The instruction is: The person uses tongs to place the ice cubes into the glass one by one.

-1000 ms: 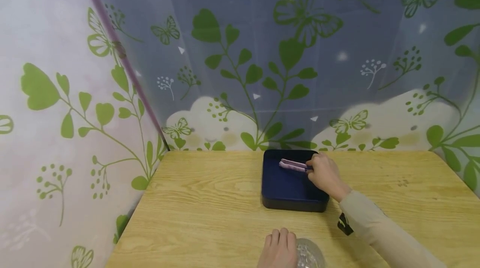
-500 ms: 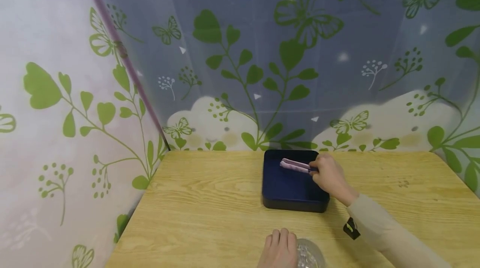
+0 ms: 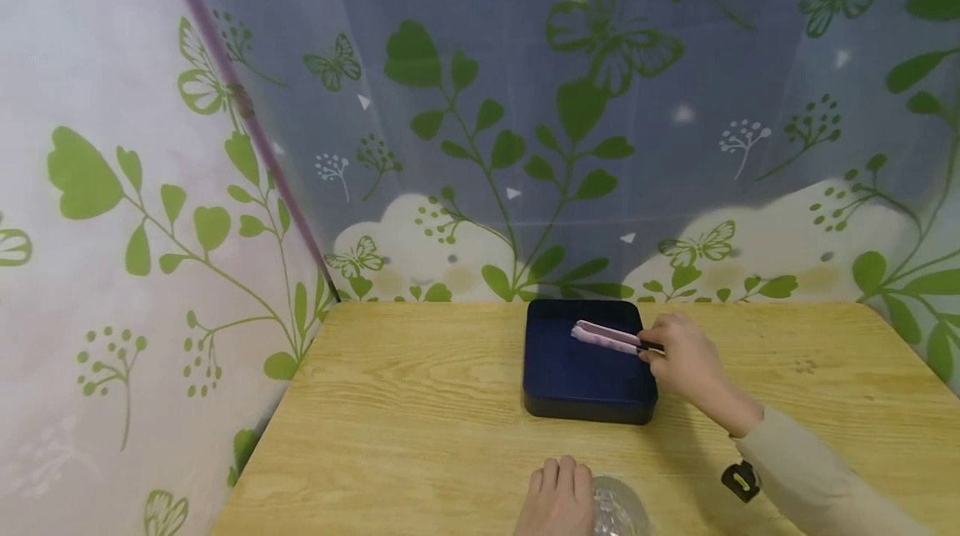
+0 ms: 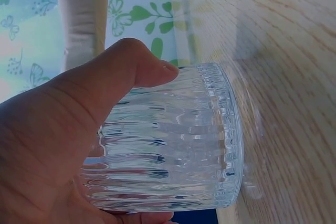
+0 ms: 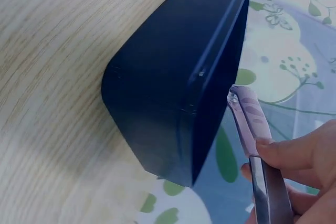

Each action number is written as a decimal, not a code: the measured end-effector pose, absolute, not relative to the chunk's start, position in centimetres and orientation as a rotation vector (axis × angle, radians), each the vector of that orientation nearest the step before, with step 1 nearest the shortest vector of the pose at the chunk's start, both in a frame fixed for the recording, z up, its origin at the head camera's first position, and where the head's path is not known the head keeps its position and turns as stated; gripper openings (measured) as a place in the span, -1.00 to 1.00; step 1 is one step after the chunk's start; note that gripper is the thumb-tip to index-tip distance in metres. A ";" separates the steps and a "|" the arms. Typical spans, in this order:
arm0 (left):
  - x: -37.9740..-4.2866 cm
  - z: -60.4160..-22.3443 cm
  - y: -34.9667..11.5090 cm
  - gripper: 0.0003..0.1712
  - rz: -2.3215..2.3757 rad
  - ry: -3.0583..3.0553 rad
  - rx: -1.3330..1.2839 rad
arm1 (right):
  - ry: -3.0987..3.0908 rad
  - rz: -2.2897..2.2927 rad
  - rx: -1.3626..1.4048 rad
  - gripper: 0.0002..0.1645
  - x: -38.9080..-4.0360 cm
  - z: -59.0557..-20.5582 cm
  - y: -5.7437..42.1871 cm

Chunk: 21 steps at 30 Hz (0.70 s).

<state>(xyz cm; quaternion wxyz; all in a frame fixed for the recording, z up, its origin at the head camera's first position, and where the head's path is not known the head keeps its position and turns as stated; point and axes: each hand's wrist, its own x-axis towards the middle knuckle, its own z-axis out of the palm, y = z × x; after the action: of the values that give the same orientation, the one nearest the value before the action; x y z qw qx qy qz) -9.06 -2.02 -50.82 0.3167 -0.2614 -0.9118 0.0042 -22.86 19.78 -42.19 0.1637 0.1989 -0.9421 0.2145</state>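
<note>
My left hand (image 3: 557,498) grips a clear ribbed glass (image 4: 173,145) that stands on the wooden table; its thumb (image 4: 152,72) and fingers curl round the wall. Clear shapes show inside the glass, too blurred to tell. My right hand (image 3: 686,357) pinches the dark handle end of a pair of tongs with pink patterned tips (image 5: 249,116). In the head view the tongs hang above the right part of a dark blue square tray (image 3: 588,409). The arms lie close together, and a small shiny clear bit shows at their tips in the right wrist view.
The tray stands at the back of the wooden table (image 3: 405,403), near the patterned curtain (image 3: 480,144). Another patterned curtain (image 3: 150,311) hangs along the left side. A dark strap piece (image 3: 741,482) is at my right wrist.
My right hand has moved right and slightly toward me with the tongs, so the tips have shifted right over the tray. The left hand and glass have stayed still.
</note>
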 end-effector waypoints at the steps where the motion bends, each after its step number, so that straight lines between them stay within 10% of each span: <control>1: -9.1 -50.8 -2.0 -0.76 0.013 -2.397 -0.688 | -2.679 0.611 0.577 -0.79 -22.6 -42.0 19.9; 21: -9.4 -51.0 -2.0 -0.47 0.022 -2.325 -0.663 | -2.362 0.602 0.772 -0.62 -16.2 -38.6 20.9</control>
<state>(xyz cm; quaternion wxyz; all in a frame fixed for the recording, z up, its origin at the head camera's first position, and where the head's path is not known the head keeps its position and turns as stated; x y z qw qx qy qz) -9.35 -1.98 -51.02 0.3542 -0.2564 -0.8993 0.0084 -16.24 20.90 -38.60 0.2882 0.2891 -0.8846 0.2254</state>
